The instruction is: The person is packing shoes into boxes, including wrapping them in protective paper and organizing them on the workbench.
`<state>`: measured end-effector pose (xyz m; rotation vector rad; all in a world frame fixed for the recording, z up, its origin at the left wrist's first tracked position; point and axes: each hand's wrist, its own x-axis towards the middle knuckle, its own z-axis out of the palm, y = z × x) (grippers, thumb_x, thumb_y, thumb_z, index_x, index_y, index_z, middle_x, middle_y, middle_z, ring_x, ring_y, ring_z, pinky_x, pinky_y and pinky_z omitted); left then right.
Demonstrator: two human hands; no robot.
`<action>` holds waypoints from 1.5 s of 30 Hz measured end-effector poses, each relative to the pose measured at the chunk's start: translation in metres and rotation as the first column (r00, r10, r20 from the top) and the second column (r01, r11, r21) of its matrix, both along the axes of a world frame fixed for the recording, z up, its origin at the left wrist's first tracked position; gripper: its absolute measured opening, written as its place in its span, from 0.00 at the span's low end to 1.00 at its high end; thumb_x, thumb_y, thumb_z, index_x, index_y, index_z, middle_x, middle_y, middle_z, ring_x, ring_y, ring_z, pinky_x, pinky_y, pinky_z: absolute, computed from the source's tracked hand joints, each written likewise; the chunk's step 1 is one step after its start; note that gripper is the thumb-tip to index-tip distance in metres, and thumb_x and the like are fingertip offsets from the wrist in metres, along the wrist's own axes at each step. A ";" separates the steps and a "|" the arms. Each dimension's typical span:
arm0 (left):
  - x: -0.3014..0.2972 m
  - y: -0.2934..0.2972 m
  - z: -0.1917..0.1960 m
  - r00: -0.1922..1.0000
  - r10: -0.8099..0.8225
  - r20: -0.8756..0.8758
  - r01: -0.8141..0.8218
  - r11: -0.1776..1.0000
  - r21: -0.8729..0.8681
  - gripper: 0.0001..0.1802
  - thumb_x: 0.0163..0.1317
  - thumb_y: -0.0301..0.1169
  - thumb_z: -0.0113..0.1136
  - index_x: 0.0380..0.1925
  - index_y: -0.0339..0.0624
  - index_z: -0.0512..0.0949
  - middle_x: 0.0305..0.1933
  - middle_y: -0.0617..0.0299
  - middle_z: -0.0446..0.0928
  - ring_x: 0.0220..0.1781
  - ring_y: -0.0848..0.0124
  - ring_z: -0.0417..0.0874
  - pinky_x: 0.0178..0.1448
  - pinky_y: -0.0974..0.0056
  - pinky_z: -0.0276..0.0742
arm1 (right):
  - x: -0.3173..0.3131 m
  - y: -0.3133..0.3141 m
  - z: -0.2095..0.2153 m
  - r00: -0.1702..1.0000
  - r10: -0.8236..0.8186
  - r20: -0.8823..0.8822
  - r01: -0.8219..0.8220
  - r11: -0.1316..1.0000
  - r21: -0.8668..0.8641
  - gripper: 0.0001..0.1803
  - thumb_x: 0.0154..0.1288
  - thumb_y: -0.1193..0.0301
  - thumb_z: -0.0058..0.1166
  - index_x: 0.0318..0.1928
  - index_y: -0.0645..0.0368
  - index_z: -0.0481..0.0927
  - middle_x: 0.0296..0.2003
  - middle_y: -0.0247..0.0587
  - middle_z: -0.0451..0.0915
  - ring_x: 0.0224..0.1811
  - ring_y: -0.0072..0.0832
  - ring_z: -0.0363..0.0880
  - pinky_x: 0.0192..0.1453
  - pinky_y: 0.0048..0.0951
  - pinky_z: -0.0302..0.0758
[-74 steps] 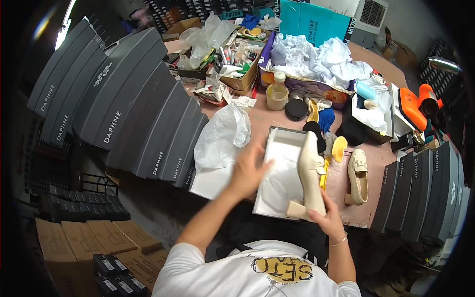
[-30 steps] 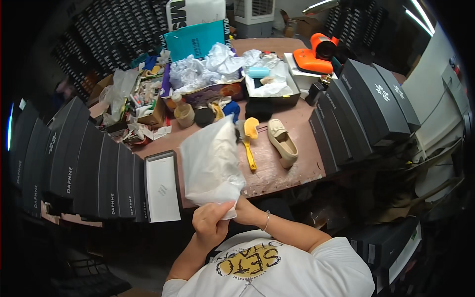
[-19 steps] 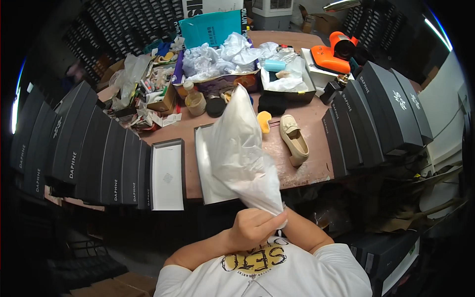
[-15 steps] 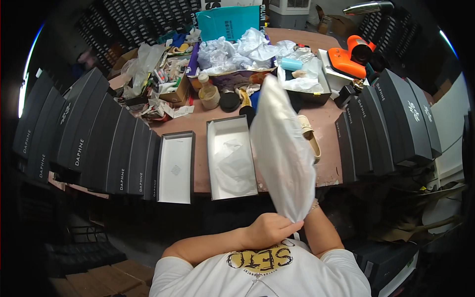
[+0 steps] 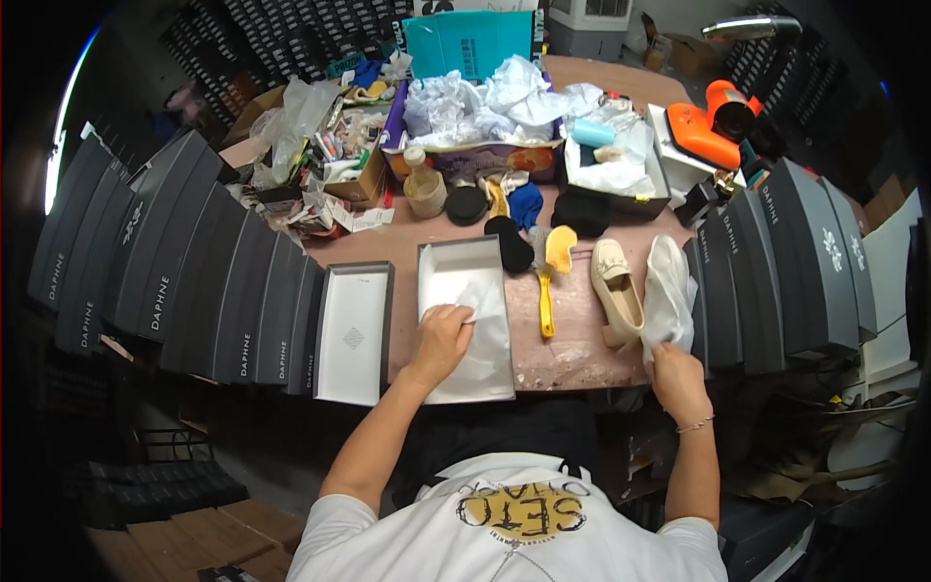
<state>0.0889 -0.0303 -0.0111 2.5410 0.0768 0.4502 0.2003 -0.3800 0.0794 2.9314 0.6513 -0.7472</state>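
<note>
My left hand (image 5: pixel 444 339) is closed on a white tissue sheet (image 5: pixel 485 325) inside the open shoebox (image 5: pixel 508 388). To its left lies a shallow box lid (image 5: pixel 354 330), white inside. On the right, my right hand (image 5: pixel 677 373) grips the near end of a white wrapped bundle (image 5: pixel 667 291), about the size and shape of a shoe, lying on the table. What is inside the wrapping is hidden. Just left of the bundle lies a cream loafer (image 5: pixel 616 286) with a low block heel. A yellow-handled brush (image 5: pixel 546 301) lies between the shoebox and the loafer, with a yellow sponge (image 5: pixel 561 249) at its head.
Dark shoeboxes stand in rows at the left (image 5: pixel 194 281) and right (image 5: pixel 776 262). Behind are a purple carton (image 5: pixel 475 160) of crumpled tissue, a bottle (image 5: pixel 424 184), black round pads (image 5: pixel 465 206), and an orange device (image 5: pixel 703 136).
The white wrapped bundle has gone from upright before my chest down to the table beside the loafer. My left hand has left it and moved into the shoebox, onto the tissue.
</note>
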 end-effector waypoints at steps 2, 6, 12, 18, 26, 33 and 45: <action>-0.017 -0.025 0.038 0.968 -0.114 0.225 0.097 0.992 0.085 0.11 0.49 0.23 0.61 0.36 0.39 0.78 0.28 0.59 0.74 0.34 0.61 0.78 0.61 0.49 0.69 | -0.026 0.023 0.020 0.997 0.047 0.057 -0.074 0.724 0.686 0.32 0.59 0.69 0.62 0.62 0.64 0.68 0.51 0.56 0.77 0.49 0.38 0.80 0.49 0.30 0.77; -0.051 -0.075 0.042 0.902 -0.396 0.173 0.400 0.916 0.013 0.13 0.48 0.23 0.63 0.37 0.40 0.78 0.31 0.59 0.74 0.37 0.63 0.78 0.62 0.50 0.68 | -0.026 0.109 -0.047 0.987 0.072 -0.140 0.104 0.373 0.922 0.45 0.59 0.70 0.63 0.72 0.60 0.52 0.52 0.48 0.77 0.41 0.29 0.79 0.39 0.26 0.78; -0.099 -0.047 0.042 0.974 0.141 0.179 -0.070 0.932 -0.355 0.23 0.61 0.34 0.62 0.54 0.37 0.73 0.43 0.52 0.77 0.39 0.61 0.79 0.45 0.60 0.78 | -0.055 0.152 -0.106 0.779 0.338 -0.529 0.381 0.415 0.826 0.16 0.60 0.72 0.58 0.48 0.66 0.78 0.30 0.39 0.80 0.29 0.21 0.76 0.35 0.27 0.75; -0.083 0.024 0.003 0.782 -0.320 -0.535 -0.380 0.436 -0.816 0.21 0.70 0.41 0.49 0.53 0.37 0.74 0.25 0.65 0.76 0.20 0.76 0.71 0.25 0.71 0.68 | -0.079 0.146 -0.057 0.936 0.350 -0.035 -0.051 0.232 0.971 0.10 0.61 0.76 0.53 0.43 0.62 0.78 0.37 0.46 0.80 0.39 0.39 0.80 0.45 0.33 0.75; -0.045 0.030 0.082 0.886 0.360 0.291 -0.055 0.706 -0.706 0.08 0.66 0.23 0.55 0.45 0.34 0.76 0.39 0.64 0.76 0.36 0.78 0.76 0.41 0.74 0.73 | 0.005 0.085 -0.024 0.938 -0.096 0.334 -0.165 0.724 0.670 0.29 0.59 0.59 0.61 0.56 0.62 0.69 0.51 0.54 0.74 0.55 0.43 0.74 0.57 0.38 0.73; -0.013 -0.001 0.064 0.971 0.094 0.218 0.073 0.758 -0.648 0.14 0.68 0.23 0.52 0.53 0.36 0.76 0.41 0.64 0.76 0.44 0.79 0.74 0.50 0.75 0.70 | 0.065 0.025 -0.111 0.951 -0.141 0.276 0.038 0.937 0.347 0.26 0.52 0.55 0.65 0.46 0.59 0.79 0.51 0.55 0.75 0.46 0.46 0.81 0.50 0.40 0.77; 0.003 -0.015 0.048 0.927 0.290 0.239 0.020 0.597 -0.802 0.10 0.68 0.32 0.58 0.37 0.34 0.77 0.34 0.66 0.77 0.32 0.80 0.75 0.37 0.75 0.72 | -0.076 0.010 -0.003 0.685 0.617 -0.386 0.416 0.103 0.904 0.33 0.59 0.57 0.62 0.58 0.67 0.72 0.49 0.40 0.77 0.52 0.24 0.74 0.57 0.26 0.71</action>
